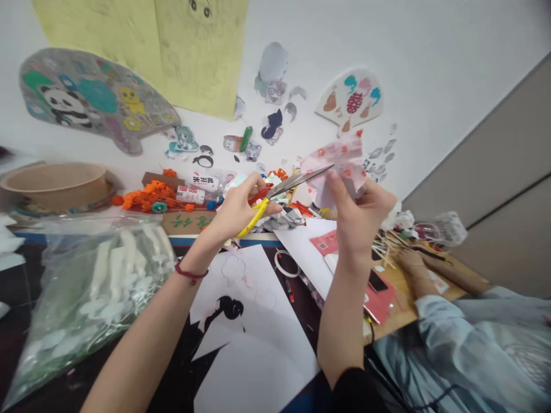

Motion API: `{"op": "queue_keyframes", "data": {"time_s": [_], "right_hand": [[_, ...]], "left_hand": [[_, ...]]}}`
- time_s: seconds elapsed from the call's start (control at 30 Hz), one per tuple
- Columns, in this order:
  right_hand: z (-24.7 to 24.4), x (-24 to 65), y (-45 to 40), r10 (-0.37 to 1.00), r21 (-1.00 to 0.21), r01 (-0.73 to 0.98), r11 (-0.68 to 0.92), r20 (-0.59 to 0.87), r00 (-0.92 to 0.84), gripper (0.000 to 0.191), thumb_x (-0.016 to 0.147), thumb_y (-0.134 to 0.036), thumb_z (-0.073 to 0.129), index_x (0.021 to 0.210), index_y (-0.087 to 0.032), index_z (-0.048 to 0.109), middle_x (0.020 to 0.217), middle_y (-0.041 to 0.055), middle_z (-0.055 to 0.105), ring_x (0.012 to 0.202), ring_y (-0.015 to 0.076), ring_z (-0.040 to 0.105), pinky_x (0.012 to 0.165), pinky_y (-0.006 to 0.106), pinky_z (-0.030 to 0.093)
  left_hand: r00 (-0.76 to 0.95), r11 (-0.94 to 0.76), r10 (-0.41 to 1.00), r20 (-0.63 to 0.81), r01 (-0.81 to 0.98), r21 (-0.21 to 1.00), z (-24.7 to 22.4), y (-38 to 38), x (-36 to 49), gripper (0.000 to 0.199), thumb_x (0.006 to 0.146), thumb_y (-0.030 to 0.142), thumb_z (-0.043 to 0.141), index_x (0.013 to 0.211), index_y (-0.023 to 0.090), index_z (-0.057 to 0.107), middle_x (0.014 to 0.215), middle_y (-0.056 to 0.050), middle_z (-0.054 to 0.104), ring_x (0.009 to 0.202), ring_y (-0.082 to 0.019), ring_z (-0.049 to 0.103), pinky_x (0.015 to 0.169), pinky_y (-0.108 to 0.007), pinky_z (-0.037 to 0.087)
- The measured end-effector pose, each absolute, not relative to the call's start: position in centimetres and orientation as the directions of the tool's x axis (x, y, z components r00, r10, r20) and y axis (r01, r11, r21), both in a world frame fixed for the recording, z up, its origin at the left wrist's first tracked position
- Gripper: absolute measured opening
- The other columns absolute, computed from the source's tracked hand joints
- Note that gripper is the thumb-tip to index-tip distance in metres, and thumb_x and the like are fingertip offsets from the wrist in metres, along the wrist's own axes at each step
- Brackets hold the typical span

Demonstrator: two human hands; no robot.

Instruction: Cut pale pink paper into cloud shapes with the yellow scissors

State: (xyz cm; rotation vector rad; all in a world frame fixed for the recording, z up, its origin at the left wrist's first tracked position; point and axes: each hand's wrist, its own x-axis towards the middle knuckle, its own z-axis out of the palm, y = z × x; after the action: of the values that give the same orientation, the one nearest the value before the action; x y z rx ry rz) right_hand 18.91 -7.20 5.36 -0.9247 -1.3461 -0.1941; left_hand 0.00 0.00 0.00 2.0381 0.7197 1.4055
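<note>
My left hand (245, 203) grips a pair of scissors (297, 180) with red and yellow handles, its fingers in the loops. The blades point right and reach the edge of a pink patterned paper (340, 155). That paper is pinched in my right hand (359, 206), thumb on the near side, held up in front of the wall. Below my hands, white sheets of paper (267, 321) lie on the dark table, one bearing a black figure (230, 308) and faint pink outlines.
On the left lies a clear plastic bag (107, 292) of white stems, with a round container (55, 183) behind it. Orange craft flowers (150, 196) and scraps line the wall. A white tape roll (287, 264) sits mid-table. To the right, a person's sleeve (447, 327) rests near a phone (377, 281).
</note>
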Motion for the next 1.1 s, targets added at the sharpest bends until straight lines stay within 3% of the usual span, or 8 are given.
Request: {"op": "queue_keyframes", "data": {"time_s": [0.3, 0.47, 0.63, 0.8, 0.93, 1.1], "right_hand": [[5.4, 19.1, -7.3, 0.339, -0.444, 0.631, 0.636, 0.895, 0.288, 0.050, 0.082, -0.041, 0.072, 0.054, -0.022, 0.035, 0.060, -0.0025, 0.023, 0.054, 0.0104, 0.023, 0.055, 0.030, 0.019], [5.2, 19.5, -7.0, 0.339, -0.457, 0.618, 0.640, 0.889, 0.306, 0.036, 0.081, -0.044, 0.071, 0.059, -0.023, 0.052, 0.059, -0.0019, 0.033, 0.056, 0.0123, 0.033, 0.054, 0.031, 0.026], [5.3, 19.6, -7.1, 0.342, -0.443, 0.605, 0.662, 0.896, 0.282, 0.041, 0.082, -0.038, 0.073, 0.055, -0.022, 0.047, 0.058, -0.0030, 0.030, 0.054, 0.0108, 0.031, 0.055, 0.031, 0.023], [5.2, 19.7, -6.7, 0.305, -0.419, 0.543, 0.728, 0.907, 0.291, 0.039, 0.080, -0.030, 0.075, 0.054, -0.020, 0.048, 0.057, -0.0047, 0.030, 0.054, 0.0077, 0.029, 0.054, 0.029, 0.026], [5.0, 19.9, -6.3, 0.274, -0.402, 0.511, 0.760, 0.911, 0.309, 0.033, 0.079, -0.032, 0.076, 0.057, -0.019, 0.055, 0.059, -0.0049, 0.032, 0.055, 0.0064, 0.032, 0.052, 0.026, 0.029], [5.0, 19.6, -6.5, 0.344, -0.450, 0.514, 0.730, 0.892, 0.292, 0.024, 0.080, -0.031, 0.074, 0.064, -0.018, 0.062, 0.058, -0.0054, 0.036, 0.054, 0.0059, 0.033, 0.049, 0.025, 0.029]], "left_hand": [[0.334, -0.703, 0.688, 0.644, 0.084, 0.707, 0.1, 0.1, -0.4, 0.046, 0.070, 0.043, 0.083, 0.079, 0.023, 0.043, 0.063, 0.008, 0.037, 0.060, -0.011, 0.033, 0.057, -0.025, 0.026], [0.328, -0.714, 0.689, 0.647, 0.150, 0.684, 0.1, 0.4, -0.6, 0.049, 0.066, 0.048, 0.084, 0.075, 0.022, 0.044, 0.062, 0.007, 0.037, 0.060, -0.011, 0.032, 0.056, -0.026, 0.024], [0.345, -0.702, 0.700, 0.625, 0.175, 0.690, 0.0, 0.5, -0.7, 0.047, 0.068, 0.046, 0.083, 0.075, 0.022, 0.044, 0.056, 0.008, 0.033, 0.055, -0.010, 0.030, 0.055, -0.026, 0.020], [0.362, -0.691, 0.713, 0.601, 0.210, 0.692, 0.4, -0.2, -0.5, 0.037, 0.073, 0.037, 0.077, 0.082, 0.023, 0.044, 0.071, 0.004, 0.047, 0.065, -0.012, 0.041, 0.059, -0.026, 0.027], [0.414, -0.661, 0.739, 0.532, 0.291, 0.692, 0.6, -0.9, -0.1, 0.038, 0.073, 0.031, 0.072, 0.091, 0.023, 0.039, 0.080, 0.003, 0.046, 0.069, -0.013, 0.040, 0.062, -0.027, 0.031], [0.369, -0.698, 0.713, 0.596, 0.295, 0.652, 0.1, -0.6, 0.4, 0.033, 0.076, 0.027, 0.065, 0.093, 0.023, 0.036, 0.087, 0.001, 0.047, 0.075, -0.014, 0.044, 0.068, -0.028, 0.035]]}}
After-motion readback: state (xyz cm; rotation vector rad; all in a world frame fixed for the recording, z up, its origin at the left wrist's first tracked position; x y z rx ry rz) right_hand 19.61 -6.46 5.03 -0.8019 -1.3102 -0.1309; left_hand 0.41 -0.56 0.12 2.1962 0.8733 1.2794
